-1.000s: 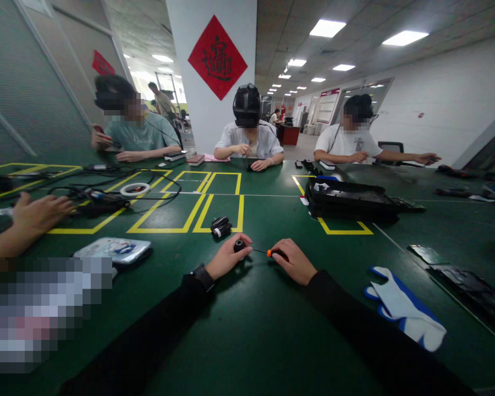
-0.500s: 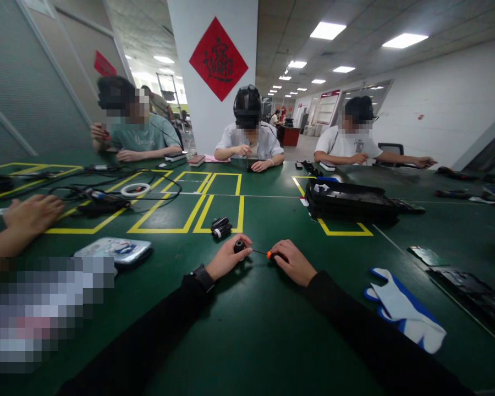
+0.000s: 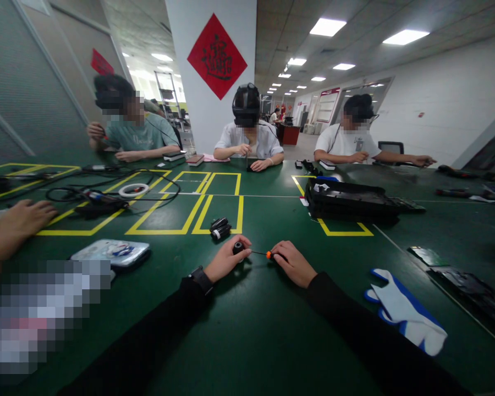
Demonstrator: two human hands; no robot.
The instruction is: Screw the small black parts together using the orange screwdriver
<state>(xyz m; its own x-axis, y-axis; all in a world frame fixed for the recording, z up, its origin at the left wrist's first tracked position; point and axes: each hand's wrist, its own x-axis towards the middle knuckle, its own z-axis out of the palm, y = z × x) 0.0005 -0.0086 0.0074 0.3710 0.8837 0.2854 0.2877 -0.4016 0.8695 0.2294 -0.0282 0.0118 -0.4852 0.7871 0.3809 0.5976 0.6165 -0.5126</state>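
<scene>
My left hand (image 3: 225,261) is closed around a small black cylindrical part (image 3: 238,247) with a round end, held just above or on the green table; which of the two I cannot tell. In my right hand (image 3: 292,263) is a screwdriver (image 3: 269,254) with an orange and black handle, mostly covered by the fingers. Its thin dark shaft points left toward the black part, and its tip disappears at my left fingertips. Beyond my left hand lie several black cylinders (image 3: 220,229) bundled together on the table.
A blue and white glove (image 3: 408,311) and circuit boards (image 3: 474,294) lie to the right. A long black casing (image 3: 350,201) sits farther back. Cables (image 3: 94,195) and a decorated case (image 3: 111,253) are on the left, near a co-worker's hand (image 3: 25,220). Three people sit opposite.
My hands keep almost the same place and grip. The co-worker's hand at the left has shifted slightly left and down in the picture.
</scene>
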